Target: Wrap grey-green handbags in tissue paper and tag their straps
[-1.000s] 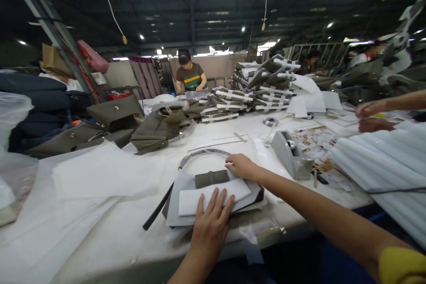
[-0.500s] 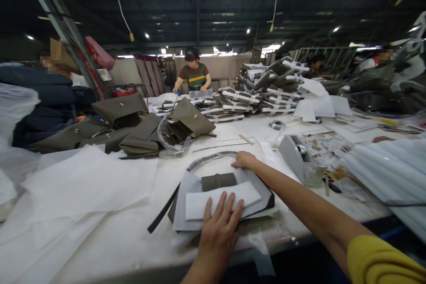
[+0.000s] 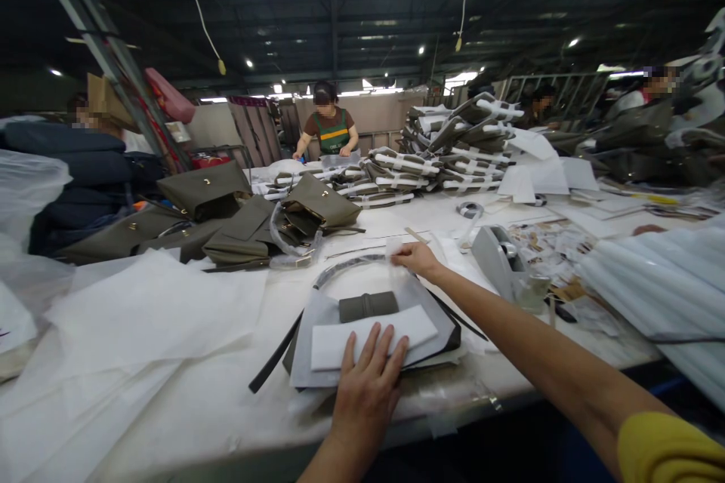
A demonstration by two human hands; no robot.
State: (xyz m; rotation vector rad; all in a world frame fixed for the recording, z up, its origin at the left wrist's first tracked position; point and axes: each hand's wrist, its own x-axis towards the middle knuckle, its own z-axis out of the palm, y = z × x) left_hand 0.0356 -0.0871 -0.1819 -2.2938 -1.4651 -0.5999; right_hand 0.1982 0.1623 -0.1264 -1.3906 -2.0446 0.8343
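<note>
A dark olive handbag (image 3: 455, 337) lies on the table before me, its front covered by a thin white sheet (image 3: 317, 312). On that sheet rest an olive flap piece with a band (image 3: 368, 306) and a folded white foam strip (image 3: 419, 323). My left hand (image 3: 368, 377) lies with fingers spread on the foam strip. Beyond the bag arches its plastic-wrapped handle (image 3: 345, 266). At the handle's right end, my right hand (image 3: 418, 258) is closed, with a small translucent strip (image 3: 393, 247) at its fingertips. A dark strap (image 3: 276, 355) sticks out at the left.
A grey tape dispenser (image 3: 498, 260) stands to the right. White sheets (image 3: 147, 309) are spread at the left, below several olive bags (image 3: 238, 238). Wrapped bags (image 3: 453, 151) are piled at the back. A co-worker (image 3: 328, 124) stands across the table. Foam sheets (image 3: 662, 279) lie far right.
My right hand has drawn slightly up at the handle's end, and the translucent strip now shows at its fingers. A dark strap shows under my right forearm. My left hand keeps its place on the foam.
</note>
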